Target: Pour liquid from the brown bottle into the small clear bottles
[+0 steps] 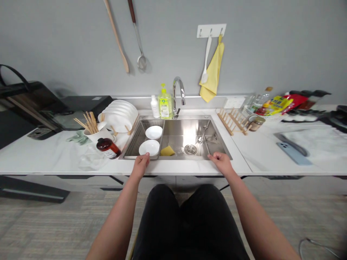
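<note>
My left hand (141, 166) is closed at the front rim of the sink (169, 161), its thumb beside the nearer white bowl (149, 147); whether it touches the bowl I cannot tell. A second white bowl (154, 132) lies behind it, both in the wire drainer basket (135, 139) on the sink's left. At the front right rim my right hand (222, 163) is closed too, its fingertips by the lower end of a thin metal rod (207, 146). Shiny metal shows at the rod's upper end, its kind unclear. A yellow sponge (167, 151) lies on the sink floor.
Behind the sink stand a faucet (177, 90), a green dish soap bottle (165, 104) and a white bottle (154, 107). Left are racked plates (119, 113), a brown bottle (108, 148) and a chopstick holder (99, 135). Right are a wooden rack (233, 122) and a phone (294, 153).
</note>
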Available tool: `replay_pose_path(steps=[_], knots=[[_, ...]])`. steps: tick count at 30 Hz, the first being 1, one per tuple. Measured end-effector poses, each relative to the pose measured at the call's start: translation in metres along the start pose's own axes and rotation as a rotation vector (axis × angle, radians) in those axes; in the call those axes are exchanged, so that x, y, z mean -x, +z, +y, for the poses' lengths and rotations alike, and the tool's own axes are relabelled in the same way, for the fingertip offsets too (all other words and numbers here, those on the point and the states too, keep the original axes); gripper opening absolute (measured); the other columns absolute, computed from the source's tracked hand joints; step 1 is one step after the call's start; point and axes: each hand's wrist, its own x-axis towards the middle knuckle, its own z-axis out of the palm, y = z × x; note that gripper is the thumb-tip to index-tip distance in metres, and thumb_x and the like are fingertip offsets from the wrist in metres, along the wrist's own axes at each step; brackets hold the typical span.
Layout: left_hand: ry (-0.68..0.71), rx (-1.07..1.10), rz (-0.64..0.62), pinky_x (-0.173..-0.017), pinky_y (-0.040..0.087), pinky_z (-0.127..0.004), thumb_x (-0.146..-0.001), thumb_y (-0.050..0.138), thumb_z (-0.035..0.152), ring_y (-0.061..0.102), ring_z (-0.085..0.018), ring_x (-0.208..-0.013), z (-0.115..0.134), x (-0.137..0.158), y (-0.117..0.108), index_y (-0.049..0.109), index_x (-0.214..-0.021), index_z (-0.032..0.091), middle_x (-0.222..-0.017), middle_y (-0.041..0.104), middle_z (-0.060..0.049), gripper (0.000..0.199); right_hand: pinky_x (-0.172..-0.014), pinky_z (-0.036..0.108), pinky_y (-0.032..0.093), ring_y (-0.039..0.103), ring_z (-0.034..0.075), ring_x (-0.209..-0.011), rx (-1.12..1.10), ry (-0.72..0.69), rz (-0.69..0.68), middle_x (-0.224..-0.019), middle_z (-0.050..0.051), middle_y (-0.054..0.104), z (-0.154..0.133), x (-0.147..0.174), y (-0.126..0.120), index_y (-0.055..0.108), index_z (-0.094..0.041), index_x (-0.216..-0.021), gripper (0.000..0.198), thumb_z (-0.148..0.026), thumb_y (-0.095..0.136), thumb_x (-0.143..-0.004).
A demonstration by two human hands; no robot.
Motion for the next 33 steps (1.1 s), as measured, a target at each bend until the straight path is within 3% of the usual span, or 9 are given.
replay_pose_path(steps=[7,11,15,18,21,23,25,30,33], knots=[[-0.040,0.009,0.013,-0.056,0.029,-0.031,-0.105,0.054,0.075,0.035,-0.015,-0.053,-0.002,-0.001,-0.005,0.043,-0.055,0.025,-0.053,0.037,0.001,0.072,-0.061,0.032,0.027,0.034,0.015,-0.061,-0.050,0.017,0.018,-0.061,-0.005,0.034,0.007,-0.002,-0.004,0.041,-0.026,-0.061,0.071,-0.082,0.075,-0.089],[0.040,-0.042,0.268,-0.064,0.038,-0.029,-0.103,0.064,0.065,0.046,-0.016,-0.065,0.012,0.019,-0.021,0.057,-0.074,0.023,-0.066,0.050,0.001,0.051,-0.062,0.032,0.029,0.036,0.015,-0.062,-0.044,0.016,0.012,-0.061,-0.004,0.037,0.007,0.001,-0.006,0.045,-0.025,-0.062,0.067,-0.078,0.076,-0.089],[0.084,-0.152,0.765,-0.066,0.042,-0.029,-0.099,0.067,0.054,0.047,-0.016,-0.065,0.030,0.031,-0.093,0.064,-0.098,0.022,-0.071,0.053,0.005,0.032,-0.062,0.032,0.031,0.039,0.015,-0.062,-0.063,-0.004,-0.011,-0.061,-0.004,0.039,0.007,0.003,-0.009,0.050,-0.024,-0.063,0.067,-0.079,0.078,-0.088],[-0.001,-0.448,0.896,-0.077,0.050,-0.034,-0.094,0.072,0.049,0.057,-0.019,-0.072,0.037,0.034,-0.165,0.066,-0.113,0.022,-0.080,0.059,0.004,0.033,-0.061,0.031,0.031,0.038,0.015,-0.061,-0.110,-0.011,0.011,-0.061,-0.005,0.039,0.009,0.002,-0.009,0.053,-0.024,-0.064,0.068,-0.083,0.080,-0.086],[-0.039,-0.736,0.905,-0.096,0.057,-0.044,-0.088,0.080,0.048,0.069,-0.027,-0.096,0.038,0.038,-0.216,0.065,-0.130,0.019,-0.113,0.072,-0.006,0.053,-0.061,0.031,0.032,0.040,0.015,-0.062,-0.123,0.001,0.032,-0.061,-0.004,0.041,0.013,0.001,-0.009,0.056,-0.023,-0.066,0.067,-0.083,0.081,-0.084],[-0.019,-0.845,0.914,-0.106,0.056,-0.050,-0.088,0.080,0.048,0.070,-0.033,-0.108,0.039,0.041,-0.230,0.065,-0.133,0.016,-0.126,0.071,-0.013,0.058,-0.062,0.031,0.032,0.040,0.016,-0.062,-0.126,0.006,0.036,-0.061,-0.004,0.042,0.014,0.001,-0.008,0.057,-0.023,-0.066,0.067,-0.082,0.081,-0.084],[0.023,-0.903,0.876,-0.108,0.056,-0.052,-0.092,0.075,0.050,0.070,-0.036,-0.115,0.043,0.038,-0.228,0.065,-0.137,0.015,-0.130,0.070,-0.017,0.058,-0.061,0.031,0.032,0.039,0.015,-0.062,-0.134,0.004,0.037,-0.061,-0.004,0.041,0.014,0.000,-0.008,0.055,-0.024,-0.065,0.067,-0.082,0.082,-0.084],[0.103,-0.936,0.540,-0.109,0.055,-0.050,-0.109,0.054,0.049,0.070,-0.035,-0.117,0.064,-0.003,-0.198,0.066,-0.146,0.018,-0.142,0.069,-0.019,0.050,-0.062,0.031,0.032,0.039,0.015,-0.062,-0.149,0.000,0.046,-0.060,-0.005,0.041,0.013,0.001,-0.007,0.057,-0.023,-0.065,0.063,-0.078,0.083,-0.084],[0.042,-1.061,0.467,-0.114,0.052,-0.057,-0.106,0.059,0.053,0.064,-0.044,-0.130,0.064,-0.034,-0.186,0.067,-0.144,0.015,-0.141,0.069,-0.026,0.055,-0.063,0.032,0.032,0.039,0.015,-0.062,-0.146,0.011,0.047,-0.061,-0.005,0.041,0.012,0.002,-0.007,0.058,-0.023,-0.066,0.059,-0.074,0.082,-0.085]])
